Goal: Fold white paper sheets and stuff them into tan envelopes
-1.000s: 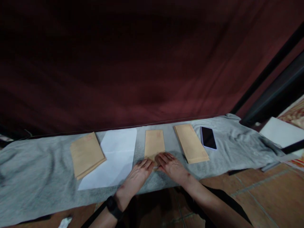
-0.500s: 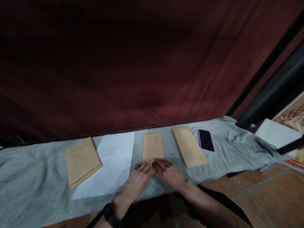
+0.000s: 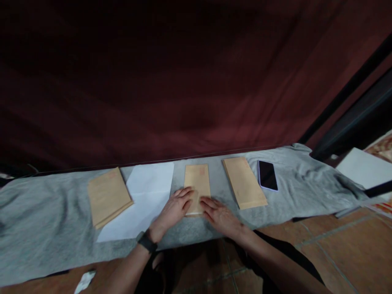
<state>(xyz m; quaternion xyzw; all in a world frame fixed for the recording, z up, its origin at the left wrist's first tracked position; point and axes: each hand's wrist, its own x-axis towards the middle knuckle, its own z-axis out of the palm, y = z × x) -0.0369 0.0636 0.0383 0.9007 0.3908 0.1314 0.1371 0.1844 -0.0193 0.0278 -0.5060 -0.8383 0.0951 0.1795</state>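
Observation:
A brown paper envelope (image 3: 197,179) with a faint reddish mark at its top right lies upright in front of me. A thin white strip shows near its lower edge. My left hand (image 3: 176,206) rests on the envelope's left side, fingers stretched out. On the lower right part lie the fingers of my right hand (image 3: 219,214), also extended and fairly flat. Left of it are folded white paper sheets (image 3: 150,200), partly under a stack of brown envelopes (image 3: 108,196). To the right sits another stack of brown envelopes (image 3: 245,183).
A phone (image 3: 268,175) with a purple edge lies right of the envelopes. Grey cloth (image 3: 55,228) covers the narrow table. Behind hangs a dark red curtain (image 3: 196,102). A white box (image 3: 364,167) stands far right, and a crumpled white scrap (image 3: 85,281) lies on the tiled floor.
Both hands have moved from the envelope's bottom edge, where their fingers were close together, up and apart onto its sides. The white strip at the lower edge now shows. The view has shifted slightly.

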